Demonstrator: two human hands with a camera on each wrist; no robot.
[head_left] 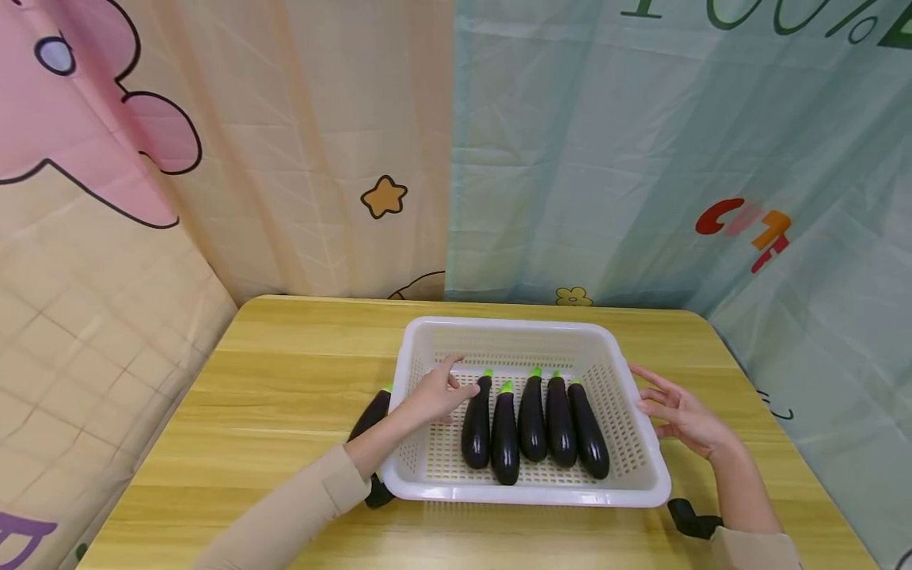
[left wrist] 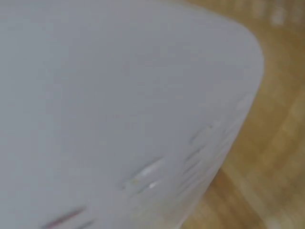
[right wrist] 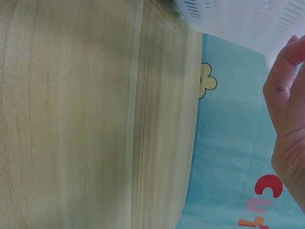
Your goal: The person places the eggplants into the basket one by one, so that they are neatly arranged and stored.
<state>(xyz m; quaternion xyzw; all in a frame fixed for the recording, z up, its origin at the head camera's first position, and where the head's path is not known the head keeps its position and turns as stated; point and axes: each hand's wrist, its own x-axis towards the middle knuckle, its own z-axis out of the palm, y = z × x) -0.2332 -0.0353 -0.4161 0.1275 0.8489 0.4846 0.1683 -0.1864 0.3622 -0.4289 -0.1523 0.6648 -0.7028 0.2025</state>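
Observation:
A white plastic basket (head_left: 523, 496) with slotted walls holds several dark purple eggplants (head_left: 532, 423) side by side, green stem ends to the back. My left hand (head_left: 436, 393) is over the basket's left side, fingers spread and nothing in them; its thumb tip is right by the top of the leftmost eggplant (head_left: 476, 431). At the right outer wall, my right hand (head_left: 685, 417) has loosely extended fingertips right at the rim. In the left wrist view the basket wall (left wrist: 133, 95) appears close and blurred. The right wrist view shows bent fingers (right wrist: 281, 81) beside the basket (right wrist: 228, 21).
Another eggplant (head_left: 370, 415) lies outside the basket on the left, partly hidden by my left forearm. The wooden table (head_left: 299, 364) extends around the basket. Printed curtains (head_left: 570, 158) hang behind the table and along its sides. A black object (head_left: 691, 520) is beside my right wrist.

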